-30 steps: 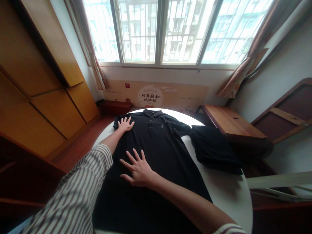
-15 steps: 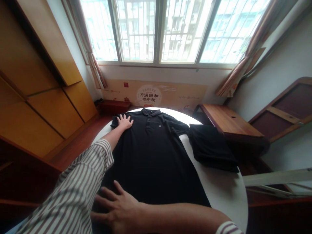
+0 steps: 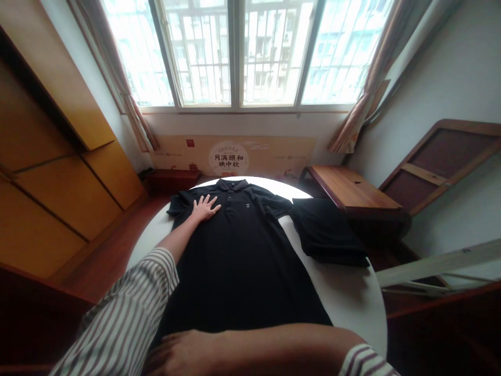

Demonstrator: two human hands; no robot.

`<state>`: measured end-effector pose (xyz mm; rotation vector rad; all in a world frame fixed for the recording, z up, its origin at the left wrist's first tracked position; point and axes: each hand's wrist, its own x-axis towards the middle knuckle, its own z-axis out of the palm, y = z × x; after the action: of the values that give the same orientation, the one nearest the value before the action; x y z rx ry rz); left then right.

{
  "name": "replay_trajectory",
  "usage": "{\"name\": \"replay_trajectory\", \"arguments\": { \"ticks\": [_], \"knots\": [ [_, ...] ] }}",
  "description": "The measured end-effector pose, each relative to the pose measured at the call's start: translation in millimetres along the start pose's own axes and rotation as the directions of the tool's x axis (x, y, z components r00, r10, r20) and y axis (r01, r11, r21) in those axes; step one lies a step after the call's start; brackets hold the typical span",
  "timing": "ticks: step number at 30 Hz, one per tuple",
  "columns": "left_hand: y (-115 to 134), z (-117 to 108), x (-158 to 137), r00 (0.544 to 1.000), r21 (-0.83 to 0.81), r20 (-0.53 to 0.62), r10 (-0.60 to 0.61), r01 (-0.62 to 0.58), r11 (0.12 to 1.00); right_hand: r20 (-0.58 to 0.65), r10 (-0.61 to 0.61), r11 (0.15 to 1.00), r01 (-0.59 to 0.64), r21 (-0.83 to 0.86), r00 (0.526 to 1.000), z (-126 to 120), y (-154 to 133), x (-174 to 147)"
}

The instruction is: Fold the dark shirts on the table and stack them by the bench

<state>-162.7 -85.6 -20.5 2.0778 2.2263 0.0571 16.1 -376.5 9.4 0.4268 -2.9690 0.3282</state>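
A black short-sleeved polo shirt (image 3: 250,266) lies spread front side up, its collar at the far end and a small light mark on the chest. My left hand (image 3: 206,209) rests flat on the upper left chest, fingers spread. Crossing in front, my right forearm reaches to the shirt's lower left part, where my right hand (image 3: 178,354) lies with its fingers stretched out, dim and partly cut off by the lower frame edge. Beside the shirt's right sleeve sits a folded black garment (image 3: 329,230), with neither hand on it.
The round white table (image 3: 352,303) carries both garments. Beyond it are a wooden bench or low table (image 3: 352,185), a printed banner (image 3: 274,156) under the window, and wooden cabinets (image 3: 50,209) on the left. A pale beam (image 3: 438,266) stands close to the table's right edge.
My left hand has slid inward over the chest toward the button placket. My right hand has moved down toward the near edge, its fingers less spread. The view has shifted slightly.
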Motion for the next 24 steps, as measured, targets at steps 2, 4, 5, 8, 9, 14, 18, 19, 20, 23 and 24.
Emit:
{"name": "replay_trajectory", "arguments": {
  "ticks": [2,4,5,8,9,14,18,19,20,23,24],
  "knots": [
    [1,1,-1,1.0,0.005,-0.007,0.0,0.0,1.0,0.049,0.248,0.958,-0.253,0.139,0.967,-30,29,-11],
    [1,2,-2,1.0,0.008,-0.016,-0.006,0.006,1.0,0.043,0.515,0.846,-0.515,0.14,0.856,-60,74,-30],
    [1,3,-2,1.0,0.009,-0.022,-0.008,0.008,1.0,0.018,0.645,0.759,-0.643,0.106,0.764,-73,100,-42],
    [2,5,0,0.999,0.011,-0.037,-0.006,0.006,1.0,-0.137,0.894,0.434,-0.9,0.031,0.426,-97,180,-82],
    [2,6,0,0.999,0.01,-0.042,-0.005,0.005,1.0,-0.148,0.914,0.385,-0.923,0.026,0.377,-100,203,-95],
    [3,11,1,0.998,-0.003,-0.069,-0.015,0.015,1.0,-0.139,0.98,0.146,-0.989,0.024,0.141,-91,281,-152],
    [4,10,-1,0.998,-0.024,-0.065,-0.001,-0.001,1.0,-0.104,0.995,0.005,-0.998,0.063,-0.001,-92,318,-173],
    [4,10,-2,0.998,-0.031,-0.064,0.003,-0.005,1.0,-0.101,0.995,-0.012,-0.997,0.075,-0.019,-97,326,-177],
    [4,9,-2,0.998,-0.036,-0.064,0.004,-0.006,0.999,-0.105,0.994,-0.029,-0.996,0.086,-0.038,-103,333,-182],
    [6,8,-4,0.997,-0.044,-0.072,-0.005,0.002,0.999,-0.141,0.979,-0.131,-0.985,0.113,-0.146,-127,344,-206],
    [7,8,-4,0.997,-0.046,-0.076,-0.006,0.002,0.999,-0.14,0.971,-0.176,-0.977,0.119,-0.192,-134,344,-217]
  ]
}}
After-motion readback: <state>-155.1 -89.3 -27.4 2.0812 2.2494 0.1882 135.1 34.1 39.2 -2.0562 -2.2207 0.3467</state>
